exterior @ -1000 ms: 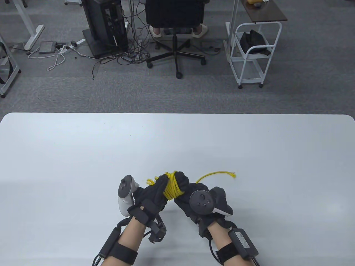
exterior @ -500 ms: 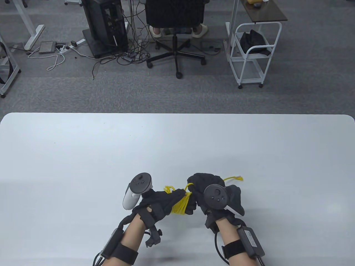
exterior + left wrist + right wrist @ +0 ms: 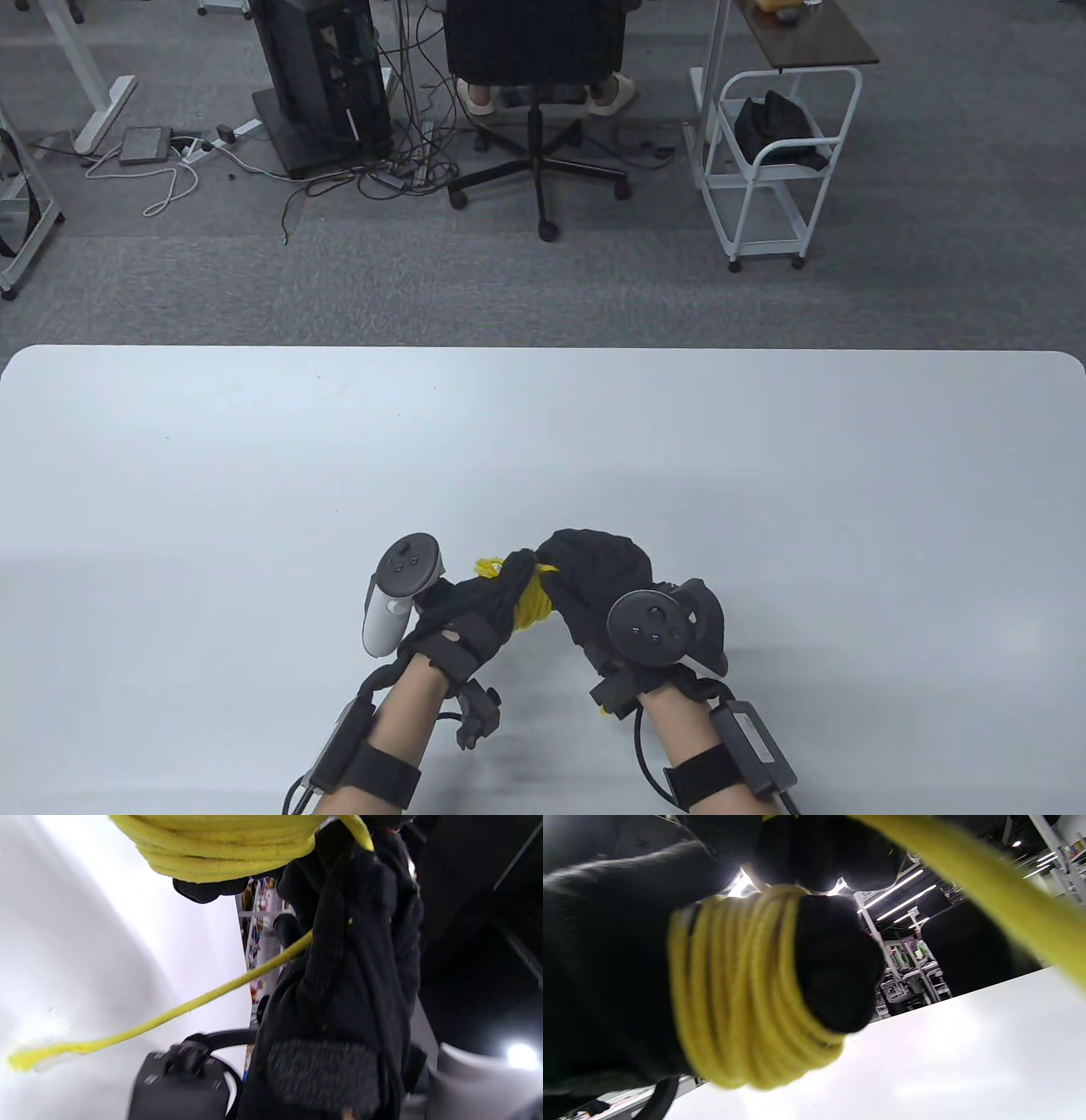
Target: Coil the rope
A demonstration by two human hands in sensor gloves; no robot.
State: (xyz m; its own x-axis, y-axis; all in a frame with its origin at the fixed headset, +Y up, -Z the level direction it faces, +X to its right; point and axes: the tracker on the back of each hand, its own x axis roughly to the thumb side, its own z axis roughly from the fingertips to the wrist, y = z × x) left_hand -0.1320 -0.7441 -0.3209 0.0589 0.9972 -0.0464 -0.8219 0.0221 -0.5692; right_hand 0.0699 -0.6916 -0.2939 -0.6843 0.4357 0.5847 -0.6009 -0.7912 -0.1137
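Table: a wide white table (image 3: 254, 475) with rounded far corners fills the lower half of the table view; both gloved hands work near its front edge, close to the middle.
Room behind: grey carpet, a black office chair (image 3: 536, 51) with a seated person's feet under it, a black computer tower (image 3: 318, 76) with tangled cables, and a white wire trolley (image 3: 768, 161) at the right.
Right hand: the right hand (image 3: 598, 586) in a black glove is curled over the top of the coil, touching the left hand's fingers. It grips the rope; the left wrist view shows the strand entering its closed fingers. A dark tracker (image 3: 649, 624) sits on its back.
Left hand: the left hand (image 3: 475, 607), also in a black glove, points toward the right hand. The rope is wound around its fingers (image 3: 835, 963), which serve as the core of the coil. A tracker with a white handle (image 3: 399, 594) sits on its back.
Rope: the yellow rope (image 3: 742, 984) lies in many tight turns side by side around the left fingers, held above the table between the two hands. In the table view only a small yellow patch (image 3: 534, 598) shows between the gloves.
Loose end: one free strand (image 3: 169, 1014) runs from the right hand down toward the table, ending in a blurred yellow tip.
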